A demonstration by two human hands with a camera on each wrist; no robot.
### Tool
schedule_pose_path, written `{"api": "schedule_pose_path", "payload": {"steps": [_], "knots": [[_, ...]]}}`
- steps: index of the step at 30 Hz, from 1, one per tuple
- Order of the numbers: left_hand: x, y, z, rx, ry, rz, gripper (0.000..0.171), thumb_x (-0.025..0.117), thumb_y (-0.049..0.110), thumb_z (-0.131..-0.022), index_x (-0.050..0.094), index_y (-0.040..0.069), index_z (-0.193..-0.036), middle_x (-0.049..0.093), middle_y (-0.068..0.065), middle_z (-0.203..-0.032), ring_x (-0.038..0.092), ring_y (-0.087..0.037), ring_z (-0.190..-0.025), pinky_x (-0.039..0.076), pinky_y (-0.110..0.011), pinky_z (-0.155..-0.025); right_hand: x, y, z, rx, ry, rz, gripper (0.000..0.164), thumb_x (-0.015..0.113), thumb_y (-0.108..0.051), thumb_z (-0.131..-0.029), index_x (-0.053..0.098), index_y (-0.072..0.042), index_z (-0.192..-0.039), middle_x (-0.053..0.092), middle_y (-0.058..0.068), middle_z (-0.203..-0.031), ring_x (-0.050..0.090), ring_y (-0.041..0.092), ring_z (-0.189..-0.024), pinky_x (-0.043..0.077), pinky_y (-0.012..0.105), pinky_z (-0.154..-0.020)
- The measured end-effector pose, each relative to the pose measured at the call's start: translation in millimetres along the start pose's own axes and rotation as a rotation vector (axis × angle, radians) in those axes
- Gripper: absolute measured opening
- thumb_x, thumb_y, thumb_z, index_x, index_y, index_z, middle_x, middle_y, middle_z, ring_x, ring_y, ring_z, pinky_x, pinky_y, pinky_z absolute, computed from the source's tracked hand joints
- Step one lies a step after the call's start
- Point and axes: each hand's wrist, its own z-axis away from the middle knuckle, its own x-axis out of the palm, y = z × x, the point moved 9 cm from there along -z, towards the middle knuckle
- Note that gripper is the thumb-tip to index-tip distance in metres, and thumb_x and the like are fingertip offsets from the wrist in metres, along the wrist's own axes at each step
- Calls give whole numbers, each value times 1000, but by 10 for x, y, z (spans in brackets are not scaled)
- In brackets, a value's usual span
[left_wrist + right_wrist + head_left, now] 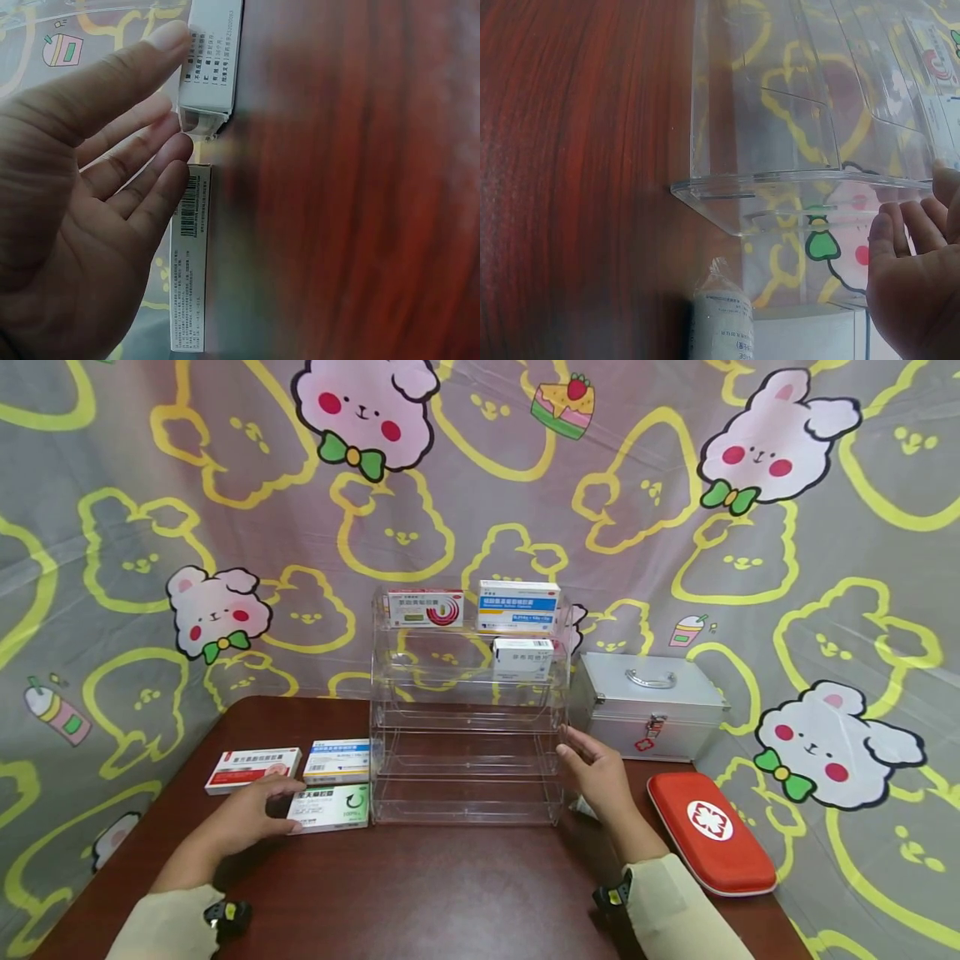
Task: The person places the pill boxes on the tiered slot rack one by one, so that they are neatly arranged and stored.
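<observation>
Toward the worktop's [465, 893] left edge, the left hand [243, 814] straddles a green-and-white box's [333, 807] left end, thumb and fingers spread. The right hand [596, 772], fingers loosely apart, is at the clear rack's [467, 815] right side; I cannot tell if it touches. The step looks like taking up the box; next calls for a firm pinch, clear of the red-and-white box [251, 771] behind.

Soft, diffuse light, faint sheen on the tabletop [465, 885], its grain blurred in the left wrist view.
</observation>
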Motion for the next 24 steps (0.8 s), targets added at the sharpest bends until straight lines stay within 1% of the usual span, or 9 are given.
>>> {"api": "schedule_pose_path", "payload": {"steps": [4,9,12,16,20,24], "knots": [[-4,-16,-16,-28,-21,-17,78,100,29,-77,68,-1,-142,62,-33,-148,42,-61,-147,36,-77,-118,-8,-11,-1,-14,11,11,45,75,-15,-105,67,-2,-148,67,14,-150,65,25,-139,50,5,-96],[10,-47,-12,-56,-60,-33,86,100,35,-77,65,-2,-146,59,-34,-151,50,-58,-142,40,-76,-116,-4,-9,4,-11,12,-12,44,75,-14,-105,67,-2,-147,67,14,-150,64,30,-140,50,5,-96],[17,-44,-7,-42,-67,-35,88,100,36,-76,64,-4,-146,61,-34,-149,52,-57,-140,41,-75,-115,-3,0,-1,-12,9,-25,43,74,-13,-105,68,-2,-147,67,15,-150,63,32,-141,50,5,-96],[19,-35,-11,-25,-68,-28,88,100,35,-76,64,-5,-146,63,-34,-146,52,-57,-140,41,-75,-115,-7,-3,0,-22,8,-18,45,75,-14,-105,67,-1,-147,67,15,-150,64,30,-140,50,5,-97],[27,-50,-20,-32,-79,-25,90,100,37,-77,62,-5,-148,63,-35,-146,54,-56,-139,42,-75,-114,-11,-14,8,-24,10,0,45,75,-15,-105,67,-1,-148,67,15,-150,64,30,-140,50,5,-96],[41,-76,-24,-44,-95,-32,91,98,39,-80,60,-5,-150,61,-34,-148,57,-53,-138,44,-74,-114,-11,-2,15,-6,10,-3,45,76,-16,-105,67,-3,-148,67,14,-150,64,32,-140,50,4,-95]]}}
